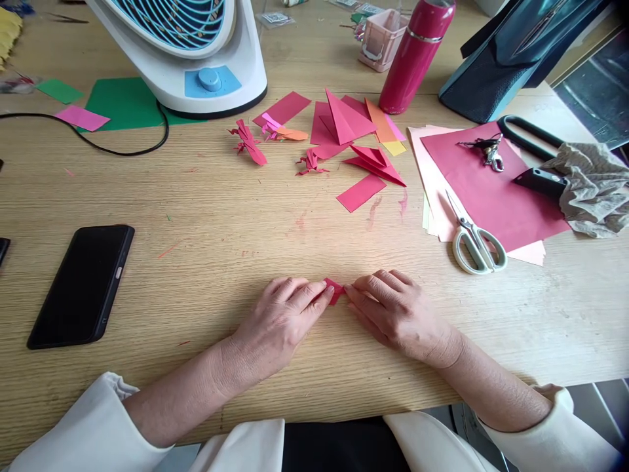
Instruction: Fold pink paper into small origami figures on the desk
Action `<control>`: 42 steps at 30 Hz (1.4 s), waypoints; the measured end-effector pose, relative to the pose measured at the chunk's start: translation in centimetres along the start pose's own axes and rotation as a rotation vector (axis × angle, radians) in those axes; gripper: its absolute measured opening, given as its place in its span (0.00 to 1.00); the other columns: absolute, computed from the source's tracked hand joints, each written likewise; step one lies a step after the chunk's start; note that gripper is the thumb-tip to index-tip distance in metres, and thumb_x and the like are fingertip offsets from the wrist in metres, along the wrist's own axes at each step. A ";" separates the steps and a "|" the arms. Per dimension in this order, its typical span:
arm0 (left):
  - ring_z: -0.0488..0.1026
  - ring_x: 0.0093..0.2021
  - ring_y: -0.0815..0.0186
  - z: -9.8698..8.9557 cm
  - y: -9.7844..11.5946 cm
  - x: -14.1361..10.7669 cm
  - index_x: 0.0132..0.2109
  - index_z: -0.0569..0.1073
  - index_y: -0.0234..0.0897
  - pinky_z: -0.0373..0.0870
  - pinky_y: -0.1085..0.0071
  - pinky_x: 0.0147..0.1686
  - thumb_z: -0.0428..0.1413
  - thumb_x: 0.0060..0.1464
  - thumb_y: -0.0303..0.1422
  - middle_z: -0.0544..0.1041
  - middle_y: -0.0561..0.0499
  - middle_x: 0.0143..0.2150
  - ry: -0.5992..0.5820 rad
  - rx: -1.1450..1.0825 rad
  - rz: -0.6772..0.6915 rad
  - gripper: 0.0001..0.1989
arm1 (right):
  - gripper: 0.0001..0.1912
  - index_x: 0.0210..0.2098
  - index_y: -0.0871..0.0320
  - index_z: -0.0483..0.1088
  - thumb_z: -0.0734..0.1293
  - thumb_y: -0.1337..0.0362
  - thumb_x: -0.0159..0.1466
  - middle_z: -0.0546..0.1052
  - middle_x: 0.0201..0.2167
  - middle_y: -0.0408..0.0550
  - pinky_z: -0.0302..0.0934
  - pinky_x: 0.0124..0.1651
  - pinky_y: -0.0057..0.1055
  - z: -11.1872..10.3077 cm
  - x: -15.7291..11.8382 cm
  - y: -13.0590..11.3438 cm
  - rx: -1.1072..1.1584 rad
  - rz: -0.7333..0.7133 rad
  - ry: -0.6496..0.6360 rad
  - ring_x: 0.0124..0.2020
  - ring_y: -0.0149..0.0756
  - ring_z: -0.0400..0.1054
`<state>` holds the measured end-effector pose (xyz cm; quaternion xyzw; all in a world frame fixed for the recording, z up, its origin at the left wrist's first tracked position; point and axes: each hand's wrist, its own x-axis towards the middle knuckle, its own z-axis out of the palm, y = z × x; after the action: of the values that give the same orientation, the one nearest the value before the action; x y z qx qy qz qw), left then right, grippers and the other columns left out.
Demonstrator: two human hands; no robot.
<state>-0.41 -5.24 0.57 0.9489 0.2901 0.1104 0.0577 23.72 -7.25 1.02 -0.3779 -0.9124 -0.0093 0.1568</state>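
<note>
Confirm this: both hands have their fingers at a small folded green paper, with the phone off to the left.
Not green: the head view shows the folded paper is red. The left hand and right hand do have their fingers at it, and the phone is off to the left.

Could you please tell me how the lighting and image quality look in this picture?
Head view: pale sheen brightens the tabletop at right; soft shadows lie under the left hand and right hand; the pink bottle leans, probably from lens distortion; the lower-right corner darkens; the small red paper is partly covered by fingers, its creases hard to read.
</note>
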 end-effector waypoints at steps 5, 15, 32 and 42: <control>0.68 0.50 0.58 -0.2 0.3 0.0 0.62 0.67 0.29 0.63 0.59 0.54 0.54 0.64 0.29 0.76 0.46 0.56 -0.015 0.040 -0.002 0.21 | 0.07 0.37 0.61 0.74 0.64 0.72 0.68 0.76 0.35 0.52 0.56 0.33 0.37 -0.2 -0.1 0.0 -0.034 0.001 0.000 0.32 0.38 0.64; 0.68 0.52 0.57 -0.4 0.6 -0.2 0.64 0.66 0.30 0.63 0.58 0.54 0.55 0.65 0.32 0.74 0.46 0.59 -0.056 0.099 -0.002 0.23 | 0.06 0.34 0.61 0.74 0.66 0.72 0.66 0.76 0.34 0.51 0.54 0.32 0.36 0.2 -0.1 -0.2 -0.025 -0.077 0.057 0.32 0.37 0.63; 0.72 0.43 0.61 -0.3 -0.4 2.6 0.45 0.75 0.36 0.69 0.63 0.45 0.56 0.63 0.29 0.75 0.48 0.43 0.094 -0.161 -0.154 0.06 | 0.08 0.37 0.62 0.74 0.63 0.69 0.69 0.75 0.35 0.52 0.61 0.36 0.34 0.2 -0.2 1.3 0.060 0.039 0.229 0.33 0.36 0.67; 0.70 0.28 0.67 -0.7 -1.9 5.4 0.33 0.74 0.38 0.62 0.72 0.29 0.64 0.48 0.29 0.73 0.57 0.26 -0.197 -0.660 -0.432 0.06 | 0.14 0.32 0.60 0.72 0.60 0.65 0.71 0.72 0.34 0.51 0.61 0.36 0.30 0.9 -0.2 2.0 0.295 0.278 0.267 0.32 0.33 0.67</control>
<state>2.75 -0.56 1.86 0.8026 0.4248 0.0914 0.4086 25.00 -5.86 -0.15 -0.4682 -0.8144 0.0959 0.3291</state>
